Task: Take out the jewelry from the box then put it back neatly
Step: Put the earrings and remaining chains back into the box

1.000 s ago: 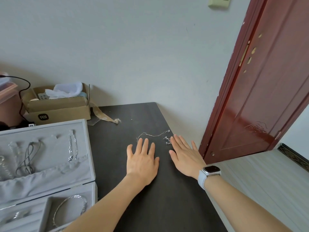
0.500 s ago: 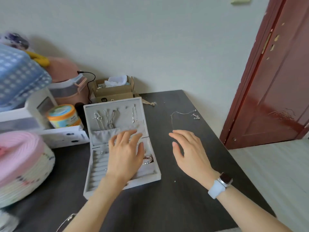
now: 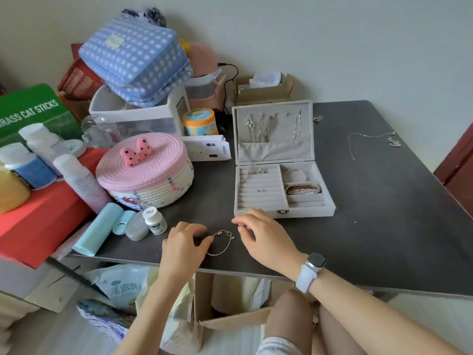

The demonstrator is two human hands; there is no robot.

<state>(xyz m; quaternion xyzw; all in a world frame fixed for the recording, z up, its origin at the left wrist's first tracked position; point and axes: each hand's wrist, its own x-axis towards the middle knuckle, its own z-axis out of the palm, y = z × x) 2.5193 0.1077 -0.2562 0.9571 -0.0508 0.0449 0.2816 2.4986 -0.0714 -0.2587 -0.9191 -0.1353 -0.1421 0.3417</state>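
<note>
A thin silver bracelet point(image 3: 223, 242) lies on the dark table point(image 3: 384, 201) near its front edge, between my hands. My left hand point(image 3: 184, 243) has curled fingers, and its fingertips pinch the bracelet's left side. My right hand point(image 3: 262, 235), with a white watch on the wrist, hovers loosely curled just right of the chain's end without touching it. Behind them the grey jewelry box point(image 3: 282, 213) stands open. Chains hang in its lid, and rings and bangles sit in its tray. A silver necklace point(image 3: 358, 139) and small earrings point(image 3: 393, 142) lie at the table's far right.
Left of the box are a pink-lidded woven basket point(image 3: 146, 170), a small white pill bottle point(image 3: 154, 221), a grey case point(image 3: 138, 228) and a mint tube point(image 3: 96, 233). Bottles, a blue checked bag point(image 3: 135, 55) and a cardboard box point(image 3: 263, 90) crowd the back. A red door point(image 3: 458, 160) is at the right.
The view swung left and back. Both hands left the necklace at the far right, passed over the box, and now sit at the front edge around a bracelet.
</note>
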